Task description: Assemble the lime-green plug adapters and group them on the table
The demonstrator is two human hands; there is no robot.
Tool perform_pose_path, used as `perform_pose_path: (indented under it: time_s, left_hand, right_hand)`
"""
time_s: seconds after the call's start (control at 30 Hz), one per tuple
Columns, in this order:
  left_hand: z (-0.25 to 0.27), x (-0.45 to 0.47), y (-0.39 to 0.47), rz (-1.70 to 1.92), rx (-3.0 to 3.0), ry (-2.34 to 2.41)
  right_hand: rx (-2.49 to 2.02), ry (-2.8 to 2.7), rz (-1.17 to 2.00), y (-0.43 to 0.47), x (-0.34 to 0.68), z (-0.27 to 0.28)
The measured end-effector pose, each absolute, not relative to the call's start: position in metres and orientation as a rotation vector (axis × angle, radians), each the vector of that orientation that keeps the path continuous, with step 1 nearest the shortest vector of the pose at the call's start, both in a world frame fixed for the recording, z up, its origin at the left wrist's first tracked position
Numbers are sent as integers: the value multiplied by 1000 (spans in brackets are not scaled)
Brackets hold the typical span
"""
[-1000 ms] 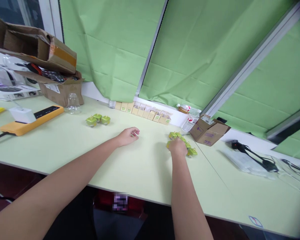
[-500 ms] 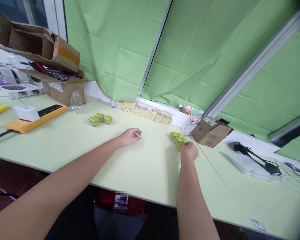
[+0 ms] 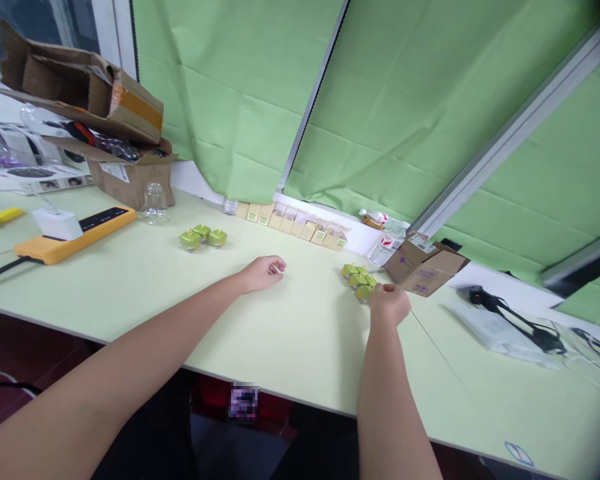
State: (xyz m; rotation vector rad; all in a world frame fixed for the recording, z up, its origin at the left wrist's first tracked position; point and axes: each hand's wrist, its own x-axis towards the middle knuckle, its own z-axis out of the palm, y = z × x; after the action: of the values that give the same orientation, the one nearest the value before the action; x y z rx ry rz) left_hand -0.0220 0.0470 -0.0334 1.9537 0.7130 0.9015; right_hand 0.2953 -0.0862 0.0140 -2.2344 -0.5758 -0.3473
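Note:
On the right of the table stands a cluster of several small clear cups with green tops [image 3: 357,277], each topped by a yellowish nub. My right hand [image 3: 391,303] is at the near right edge of this cluster, fingers bent down and drawn together. Whatever lies under its fingertips is hidden by the hand. My left hand [image 3: 266,273] hovers or rests at mid-table, loosely curled, with a gap between thumb and fingers and nothing visible in it. Farther left, three more green-topped cups [image 3: 203,237] stand close together, apart from the left hand.
Small cardboard boxes [image 3: 295,223] line the back edge. Plastic bottles [image 3: 386,247] and an open carton [image 3: 423,267] stand behind the right cluster. Left are a clear jar [image 3: 154,205], an orange power strip [image 3: 75,235] and stacked cartons [image 3: 130,177]. Black cables [image 3: 520,320] lie right.
My right hand has shifted slightly to the right, uncovering more of the near green-topped cups. The left hand holds nearly the same place and pose.

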Motion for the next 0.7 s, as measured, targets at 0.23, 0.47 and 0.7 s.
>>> perform_pose_path:
  time_s: [0.23,0.47,0.7]
  left_hand:
    - [-33,-20,46,930,1974,713]
    - [-13,-35,54,1198,2253,938]
    - [-2,-90,90,1209,2365,1628]
  right_hand:
    - [-2189,-787,-384,-71,253,21]
    - [-2174,-1738,-6,-42,177,-13]
    - [-2103,-1710,88,-49,195,-9]
